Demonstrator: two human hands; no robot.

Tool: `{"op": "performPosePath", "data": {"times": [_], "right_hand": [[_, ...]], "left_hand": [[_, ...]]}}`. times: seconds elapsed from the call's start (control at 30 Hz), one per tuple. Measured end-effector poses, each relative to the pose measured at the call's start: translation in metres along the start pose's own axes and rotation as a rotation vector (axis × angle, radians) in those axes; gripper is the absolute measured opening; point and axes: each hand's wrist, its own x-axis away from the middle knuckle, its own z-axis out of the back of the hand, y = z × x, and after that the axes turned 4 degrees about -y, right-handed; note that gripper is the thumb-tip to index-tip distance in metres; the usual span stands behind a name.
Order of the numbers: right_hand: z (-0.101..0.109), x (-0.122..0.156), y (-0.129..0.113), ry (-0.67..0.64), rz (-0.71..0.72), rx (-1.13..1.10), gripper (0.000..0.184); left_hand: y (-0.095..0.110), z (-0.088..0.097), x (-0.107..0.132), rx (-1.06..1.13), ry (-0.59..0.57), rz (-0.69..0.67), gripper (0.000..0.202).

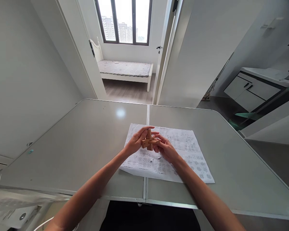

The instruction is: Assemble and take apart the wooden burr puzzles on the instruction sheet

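A brown wooden interlocking puzzle, its bars crossing one another, is held just above a printed sheet. My left hand grips it from the left, with fingers reaching over its top. On the other side my right hand is closed around the bar that points right. My fingers hide part of the puzzle's right and back. Beneath them lies the large white sheet, covered with small printed diagrams. Two tiny shiny bits rest on the paper near my right hand; their kind is too small to tell.
The grey table has a metal seam down its middle and a raised rim. A small teal bit lies near its left edge. Beyond stand a doorway and a bed; a white cabinet is at the right.
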Motion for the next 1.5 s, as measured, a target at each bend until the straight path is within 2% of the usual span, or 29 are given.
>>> {"op": "performPosePath", "data": {"times": [0.5, 0.7, 0.8, 0.93, 1.03, 1.1, 1.27, 1.5], "right_hand": [[0.003, -0.001, 0.009, 0.081, 0.003, -0.089, 0.034], [0.005, -0.003, 0.007, 0.112, 0.033, -0.092, 0.033], [0.007, -0.003, 0.005, 0.104, 0.016, -0.088, 0.036], [0.007, -0.004, 0.002, 0.090, -0.009, -0.109, 0.040], [0.007, -0.005, -0.001, 0.102, 0.005, -0.221, 0.034], [0.009, -0.007, -0.003, 0.146, 0.047, -0.308, 0.025], [0.024, -0.015, -0.007, 0.370, 0.145, -0.458, 0.015], [0.060, -0.021, -0.009, 0.661, 0.265, -0.477, 0.017]], "left_hand": [[0.003, -0.008, 0.001, -0.153, 0.087, -0.022, 0.047], [0.008, -0.007, 0.004, -0.320, 0.036, -0.031, 0.048], [0.007, -0.001, 0.005, -0.300, -0.027, -0.034, 0.055], [0.003, 0.004, 0.004, -0.349, -0.105, -0.104, 0.068], [-0.004, 0.004, 0.003, -0.448, -0.063, -0.098, 0.071], [-0.010, 0.003, 0.002, -0.523, 0.006, -0.063, 0.069], [-0.022, 0.005, 0.000, -0.621, 0.139, -0.008, 0.058], [-0.024, 0.005, -0.002, -0.692, 0.180, -0.001, 0.046]]}}
